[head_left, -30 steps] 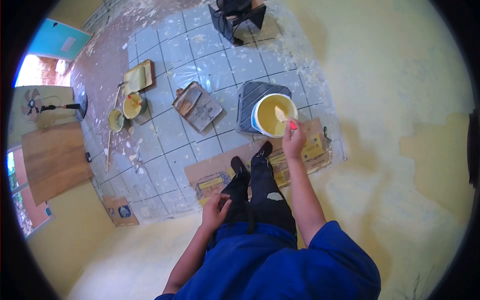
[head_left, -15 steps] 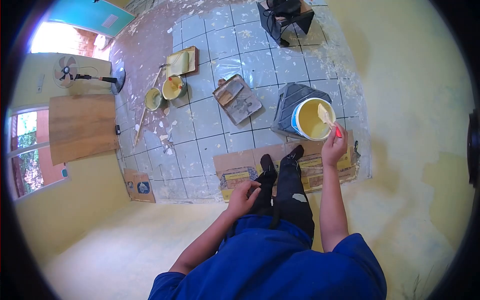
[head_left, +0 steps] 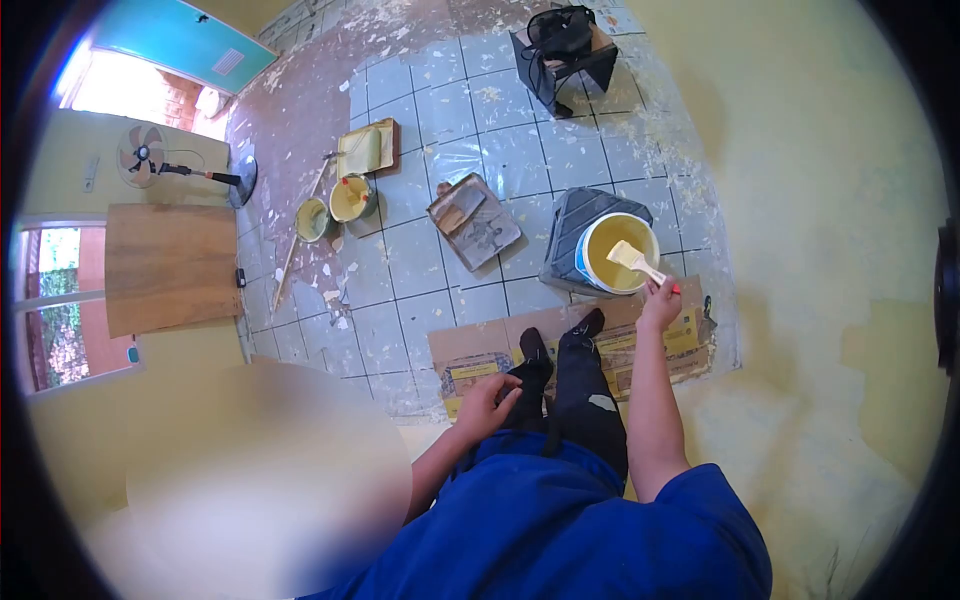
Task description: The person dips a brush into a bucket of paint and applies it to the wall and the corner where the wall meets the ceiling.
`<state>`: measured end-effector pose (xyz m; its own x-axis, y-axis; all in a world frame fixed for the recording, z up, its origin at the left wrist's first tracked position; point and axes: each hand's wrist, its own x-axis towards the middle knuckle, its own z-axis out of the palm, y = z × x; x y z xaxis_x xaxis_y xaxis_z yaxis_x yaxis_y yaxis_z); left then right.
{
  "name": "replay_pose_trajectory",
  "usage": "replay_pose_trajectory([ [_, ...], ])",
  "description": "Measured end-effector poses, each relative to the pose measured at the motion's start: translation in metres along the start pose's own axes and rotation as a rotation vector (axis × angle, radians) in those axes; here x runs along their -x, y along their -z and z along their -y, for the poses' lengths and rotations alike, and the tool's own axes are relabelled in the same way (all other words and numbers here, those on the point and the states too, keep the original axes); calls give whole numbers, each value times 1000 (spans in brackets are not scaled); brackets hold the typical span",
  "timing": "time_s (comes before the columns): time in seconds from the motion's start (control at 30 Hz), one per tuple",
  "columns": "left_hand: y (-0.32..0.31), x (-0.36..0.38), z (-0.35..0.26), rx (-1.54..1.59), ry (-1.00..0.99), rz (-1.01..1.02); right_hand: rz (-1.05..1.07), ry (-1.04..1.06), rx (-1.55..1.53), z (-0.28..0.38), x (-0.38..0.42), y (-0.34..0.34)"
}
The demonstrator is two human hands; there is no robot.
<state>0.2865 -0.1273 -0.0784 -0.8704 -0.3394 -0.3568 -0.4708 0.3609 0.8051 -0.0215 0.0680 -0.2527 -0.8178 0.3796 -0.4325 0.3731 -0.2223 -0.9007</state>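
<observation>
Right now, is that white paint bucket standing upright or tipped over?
Upright: the white paint bucket stands on the gray stool, its round mouth facing up toward the camera, with yellow paint inside.

Room (head_left: 810, 220) under renovation: paint-flecked tiles (head_left: 410, 265)

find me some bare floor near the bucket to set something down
Free: flecked tiles between tray and cardboard, and between stool and black pile. Crowded: stool, under the bucket; cardboard, partly under the feet; and the left, where pails, pole and roller tray cluster.
</observation>
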Motion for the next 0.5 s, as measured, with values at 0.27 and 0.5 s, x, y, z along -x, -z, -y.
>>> replay_pose_trajectory([
  [0.27, 0, -12, -15, -23, -5, 62, 61, -508, -448, -27, -15, 60],
  [0.5, -18, -52, -29, -70, -160, 133, 241, -370, -778, 74, 15, 63],
])
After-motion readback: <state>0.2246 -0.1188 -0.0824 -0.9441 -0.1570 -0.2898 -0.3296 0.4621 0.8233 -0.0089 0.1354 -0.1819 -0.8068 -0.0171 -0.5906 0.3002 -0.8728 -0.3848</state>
